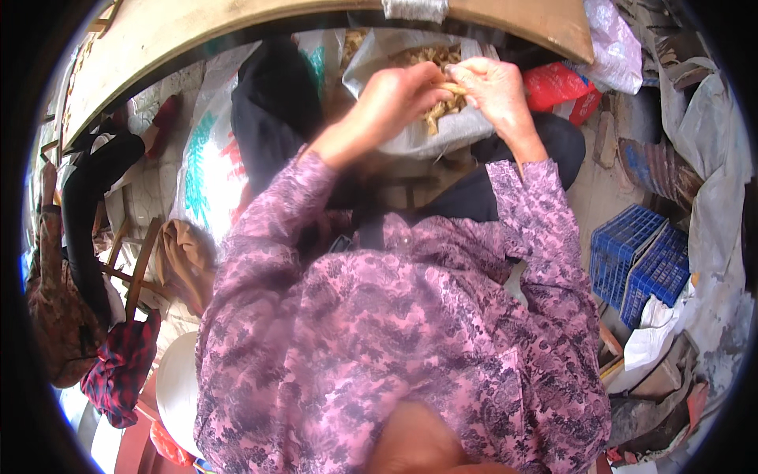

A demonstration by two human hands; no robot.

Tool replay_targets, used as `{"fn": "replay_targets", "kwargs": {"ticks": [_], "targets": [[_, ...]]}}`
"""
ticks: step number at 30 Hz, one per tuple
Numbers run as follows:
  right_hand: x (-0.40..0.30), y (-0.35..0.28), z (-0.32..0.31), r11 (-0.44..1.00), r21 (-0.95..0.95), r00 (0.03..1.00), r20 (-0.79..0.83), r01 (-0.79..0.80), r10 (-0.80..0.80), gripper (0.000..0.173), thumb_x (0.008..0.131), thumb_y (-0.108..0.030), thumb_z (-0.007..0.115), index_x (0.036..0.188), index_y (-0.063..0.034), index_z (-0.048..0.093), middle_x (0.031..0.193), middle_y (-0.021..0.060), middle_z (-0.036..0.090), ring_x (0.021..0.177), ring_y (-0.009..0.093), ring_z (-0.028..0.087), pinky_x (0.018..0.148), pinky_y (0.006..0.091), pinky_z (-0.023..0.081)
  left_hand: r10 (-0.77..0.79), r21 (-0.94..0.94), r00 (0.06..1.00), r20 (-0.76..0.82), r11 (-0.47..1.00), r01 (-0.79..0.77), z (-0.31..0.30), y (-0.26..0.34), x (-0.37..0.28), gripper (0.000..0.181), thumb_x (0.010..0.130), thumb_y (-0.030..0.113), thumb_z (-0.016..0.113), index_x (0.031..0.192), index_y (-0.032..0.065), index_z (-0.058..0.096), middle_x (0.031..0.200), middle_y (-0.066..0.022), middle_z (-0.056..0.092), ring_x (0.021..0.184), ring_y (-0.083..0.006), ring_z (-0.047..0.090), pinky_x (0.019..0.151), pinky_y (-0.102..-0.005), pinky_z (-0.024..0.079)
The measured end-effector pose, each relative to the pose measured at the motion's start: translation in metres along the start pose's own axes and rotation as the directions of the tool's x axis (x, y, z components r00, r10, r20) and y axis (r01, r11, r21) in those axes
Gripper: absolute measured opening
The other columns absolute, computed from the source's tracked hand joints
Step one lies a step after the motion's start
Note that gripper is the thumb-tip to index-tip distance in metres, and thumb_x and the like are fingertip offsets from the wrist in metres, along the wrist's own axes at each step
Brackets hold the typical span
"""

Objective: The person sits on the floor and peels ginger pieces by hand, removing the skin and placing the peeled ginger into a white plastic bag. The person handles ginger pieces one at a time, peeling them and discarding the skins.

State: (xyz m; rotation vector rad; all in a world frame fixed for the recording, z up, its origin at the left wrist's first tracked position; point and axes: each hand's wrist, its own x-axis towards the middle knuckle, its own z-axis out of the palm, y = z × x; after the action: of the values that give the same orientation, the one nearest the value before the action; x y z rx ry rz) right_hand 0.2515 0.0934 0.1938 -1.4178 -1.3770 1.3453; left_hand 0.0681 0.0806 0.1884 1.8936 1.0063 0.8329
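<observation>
Both hands are raised over a white woven plastic sack (408, 142) held between my knees. Between them is a slender, pale tan dried piece (452, 88), whose exact kind is unclear. My left hand (402, 92) grips its left side with bent fingers. At its right end, my right hand (494, 89) pinches it between thumb and fingers. Many similar tan pieces (437, 114) fill the sack below, partly hidden behind my hands.
A tan tabletop (331, 13) curves across the top. A plastic bag (204, 172) stands left of my leg, and a red packet (556, 86) lies right. Blue plastic crates (630, 255) stand at right. Another person (89, 195) sits at far left.
</observation>
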Motion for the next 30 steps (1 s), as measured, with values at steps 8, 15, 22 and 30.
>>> {"fn": "replay_targets", "kwargs": {"ticks": [8,15,22,30], "targets": [[-0.058,-0.001,0.001,0.891,0.309,0.749,0.661,-0.331,0.049,0.053,0.081,-0.043,0.066,0.105,0.0036,0.063,0.087,0.0026,0.063,0.053,0.002,0.042,0.049,0.015,0.034,0.042,-0.309,0.962,0.269,0.95,0.045,-0.021,-0.006,-0.003,0.016,0.085,0.017,0.065,0.084,0.0012,0.064,0.075,-0.0008,0.061,0.075,-0.0057,0.057,0.068,-0.022,0.047],[-0.073,-0.029,0.002,0.826,0.535,0.843,0.515,-0.178,-0.151,0.05,0.089,-0.031,0.059,0.114,0.0115,0.051,0.05,-0.0074,0.04,0.043,0.0,0.034,0.047,0.0195,0.026,-0.044,-0.585,0.992,0.121,0.804,0.107,-0.008,0.033,0.007,0.027,0.091,0.026,0.059,0.082,0.0006,0.065,0.077,0.0023,0.059,0.074,-0.0043,0.055,0.069,-0.0192,0.045],[-0.064,-0.06,-0.021,0.867,0.496,0.871,0.401,0.054,-0.284,0.051,0.084,-0.034,0.066,0.118,0.0027,0.056,0.109,0.0138,0.062,0.061,-0.002,0.051,0.046,0.0096,0.035,0.031,-0.59,0.982,0.185,0.803,0.086,-0.026,0.05,0.019,0.03,0.096,0.029,0.049,0.097,0.003,0.063,0.08,0.0008,0.061,0.075,-0.0029,0.055,0.068,-0.0187,0.045],[-0.066,-0.052,0.006,0.993,0.116,0.937,0.342,0.029,-0.068,0.037,0.08,-0.031,0.07,0.101,-0.0017,0.065,0.078,0.002,0.065,0.066,0.003,0.056,0.054,0.0173,0.041,-0.153,-0.81,0.888,0.433,0.367,0.458,0.005,0.002,-0.016,0.03,0.09,0.03,0.06,0.102,0.0035,0.063,0.076,0.0031,0.06,0.057,-0.0007,0.049,0.048,-0.0143,0.038]]}}
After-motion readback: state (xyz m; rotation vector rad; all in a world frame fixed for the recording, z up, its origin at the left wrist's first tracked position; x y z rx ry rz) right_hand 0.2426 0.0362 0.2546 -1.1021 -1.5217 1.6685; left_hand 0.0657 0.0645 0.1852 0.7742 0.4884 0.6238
